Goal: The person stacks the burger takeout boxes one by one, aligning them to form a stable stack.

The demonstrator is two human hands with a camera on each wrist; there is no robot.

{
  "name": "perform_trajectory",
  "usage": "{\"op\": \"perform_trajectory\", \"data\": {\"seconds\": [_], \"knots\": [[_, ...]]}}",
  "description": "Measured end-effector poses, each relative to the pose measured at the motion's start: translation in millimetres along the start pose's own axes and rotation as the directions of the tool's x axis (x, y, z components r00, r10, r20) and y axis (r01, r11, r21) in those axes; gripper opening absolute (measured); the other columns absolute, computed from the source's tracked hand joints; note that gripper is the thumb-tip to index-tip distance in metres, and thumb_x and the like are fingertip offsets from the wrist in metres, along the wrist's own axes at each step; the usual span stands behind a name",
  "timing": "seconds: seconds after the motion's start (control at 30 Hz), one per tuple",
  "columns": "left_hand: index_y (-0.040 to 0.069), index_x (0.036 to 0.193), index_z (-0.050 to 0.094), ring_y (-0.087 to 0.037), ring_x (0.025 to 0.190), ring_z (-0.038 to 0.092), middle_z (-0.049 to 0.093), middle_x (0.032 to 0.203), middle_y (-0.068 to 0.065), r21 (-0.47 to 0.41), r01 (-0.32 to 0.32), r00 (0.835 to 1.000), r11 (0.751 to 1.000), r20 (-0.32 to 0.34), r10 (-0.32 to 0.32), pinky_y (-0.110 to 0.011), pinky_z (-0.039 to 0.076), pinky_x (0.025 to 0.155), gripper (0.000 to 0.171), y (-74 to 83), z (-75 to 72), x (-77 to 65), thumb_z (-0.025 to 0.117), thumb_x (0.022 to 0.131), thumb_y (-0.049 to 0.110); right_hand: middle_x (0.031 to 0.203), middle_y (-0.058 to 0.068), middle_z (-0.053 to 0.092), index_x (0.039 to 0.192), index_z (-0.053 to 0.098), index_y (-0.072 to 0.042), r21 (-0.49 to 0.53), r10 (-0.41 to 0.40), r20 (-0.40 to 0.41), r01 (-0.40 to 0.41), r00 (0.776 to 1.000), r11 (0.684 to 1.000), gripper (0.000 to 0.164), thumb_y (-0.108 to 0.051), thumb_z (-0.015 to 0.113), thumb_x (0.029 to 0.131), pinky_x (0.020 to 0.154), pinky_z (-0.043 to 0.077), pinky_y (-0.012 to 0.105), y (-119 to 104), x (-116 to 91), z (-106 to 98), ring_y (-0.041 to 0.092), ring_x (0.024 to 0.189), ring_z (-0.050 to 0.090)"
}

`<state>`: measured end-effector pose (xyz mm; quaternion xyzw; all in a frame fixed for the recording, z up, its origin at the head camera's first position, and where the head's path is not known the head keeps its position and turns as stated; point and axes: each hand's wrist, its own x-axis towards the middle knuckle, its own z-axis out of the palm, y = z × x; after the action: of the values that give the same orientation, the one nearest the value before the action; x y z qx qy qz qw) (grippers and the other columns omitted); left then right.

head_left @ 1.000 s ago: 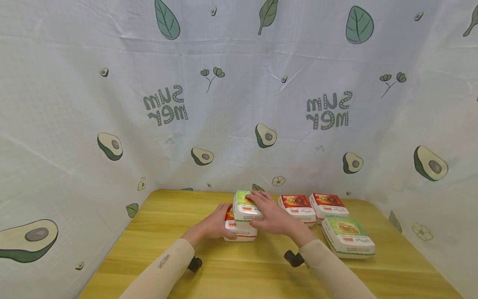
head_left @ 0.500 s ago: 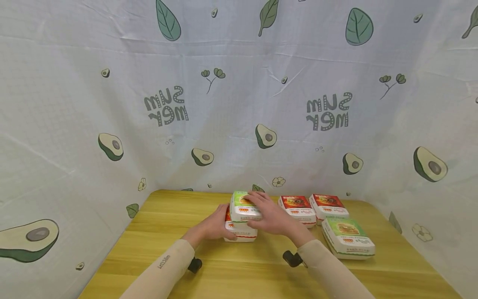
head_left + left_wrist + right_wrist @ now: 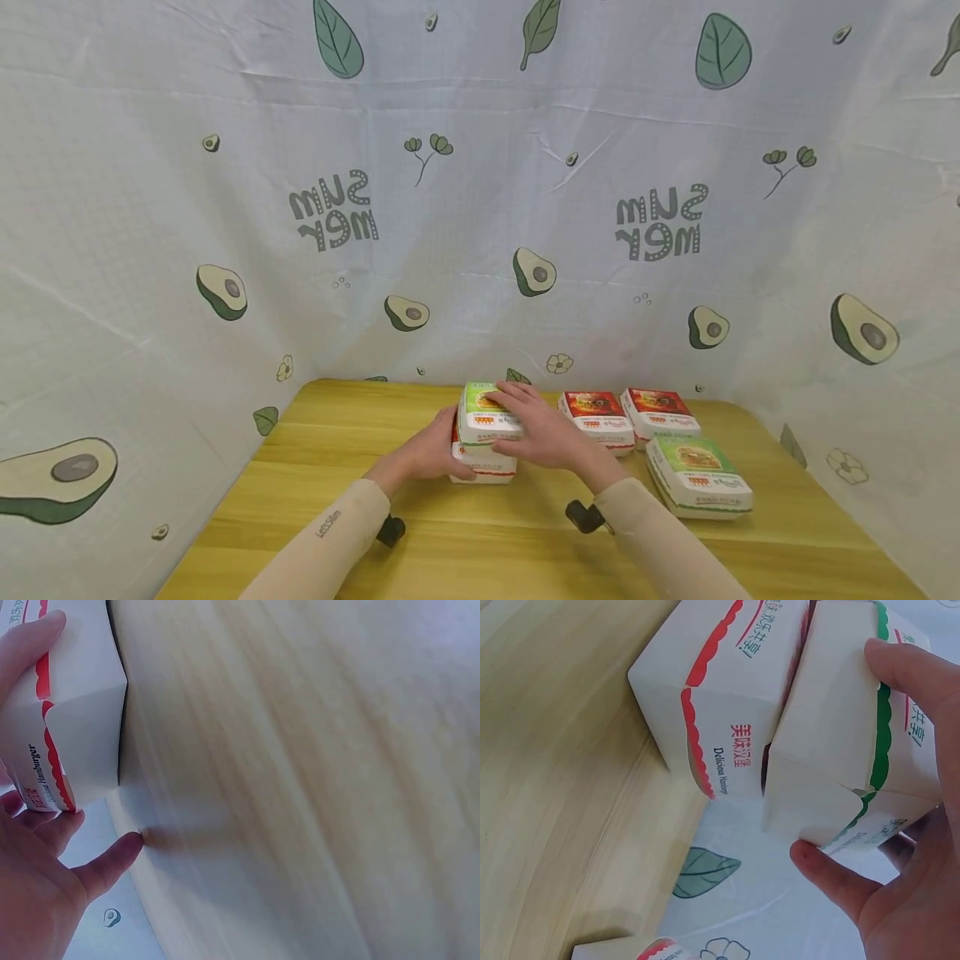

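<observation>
A green-topped hamburger box sits on a red-topped hamburger box, which stands on the table. My right hand grips the green box from its right side, thumb on the near face and fingers over the top. In the right wrist view the green box lies against the red box, with a narrow dark gap between them. My left hand holds the lower red box by its left side. The left wrist view has the thumb on the near wall of that box; other fingers are partly hidden.
To the right on the wooden table stand two red-topped hamburger boxes and a green-topped hamburger box nearer me. A patterned white curtain hangs behind and beside the table.
My right hand has shifted the green box slightly to the left over the red box. The left hand and the lower red box stay in place.
</observation>
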<state>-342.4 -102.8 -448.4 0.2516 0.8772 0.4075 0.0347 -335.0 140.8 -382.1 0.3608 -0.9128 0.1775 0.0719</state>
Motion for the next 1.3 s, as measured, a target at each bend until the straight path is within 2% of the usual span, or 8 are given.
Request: {"op": "perform_trajectory", "data": {"seconds": [0.2,0.4,0.7,1.03,1.3], "knots": [[0.016,0.152,0.025,-0.014,0.122,0.051,0.044,0.14,-0.001,-0.041,-0.03,1.0,0.999,-0.004,0.03,-0.042,0.041,0.108,0.109,-5.3,-0.3,2.8,0.094,0.068,0.023,0.164,0.003,0.03,0.154,0.041,-0.03,-0.009,0.024,0.022,-0.024,0.999,1.0,0.076,-0.047,0.075,0.088,0.106,0.044,0.054,-3.8,2.7,0.2,0.028,0.149,0.029],[0.018,0.152,0.024,-0.013,0.123,0.052,0.048,0.138,0.003,-0.101,-0.038,0.999,0.994,-0.003,0.038,-0.043,0.039,0.111,0.111,-7.0,4.5,-2.3,0.095,0.066,0.017,0.165,0.001,0.029,0.153,0.042,-0.03,-0.024,0.052,0.04,-0.051,0.998,0.998,0.076,-0.049,0.075,0.087,0.107,0.044,0.055,-7.1,1.3,6.2,0.029,0.151,0.028],[0.017,0.152,0.023,-0.019,0.128,0.051,0.049,0.142,-0.001,-0.106,0.001,1.0,0.994,-0.031,-0.004,-0.05,0.036,0.113,0.112,-7.2,5.6,-4.8,0.095,0.067,0.019,0.164,0.004,0.031,0.153,0.042,-0.027,-0.008,0.028,0.041,-0.028,0.999,1.0,0.076,-0.048,0.075,0.088,0.102,0.046,0.056,-10.3,5.2,8.2,0.03,0.151,0.026],[0.016,0.155,0.016,-0.019,0.127,0.054,0.053,0.141,-0.001,-0.103,-0.012,0.999,0.995,-0.031,0.009,-0.049,0.038,0.113,0.118,-3.6,2.9,-1.5,0.095,0.068,0.021,0.163,0.006,0.034,0.153,0.043,-0.025,-0.02,0.002,0.014,-0.002,1.0,1.0,0.076,-0.049,0.075,0.088,0.101,0.048,0.055,-9.8,10.1,6.3,0.03,0.149,0.028],[0.014,0.155,0.015,-0.021,0.128,0.054,0.053,0.141,-0.003,-0.116,-0.025,0.999,0.993,-0.03,0.021,-0.049,0.037,0.113,0.121,-6.3,4.5,0.0,0.096,0.066,0.019,0.163,0.003,0.033,0.153,0.042,-0.028,-0.043,0.02,0.025,-0.019,0.999,0.999,0.077,-0.052,0.074,0.087,0.102,0.047,0.054,-11.0,11.3,7.2,0.029,0.15,0.028]]}}
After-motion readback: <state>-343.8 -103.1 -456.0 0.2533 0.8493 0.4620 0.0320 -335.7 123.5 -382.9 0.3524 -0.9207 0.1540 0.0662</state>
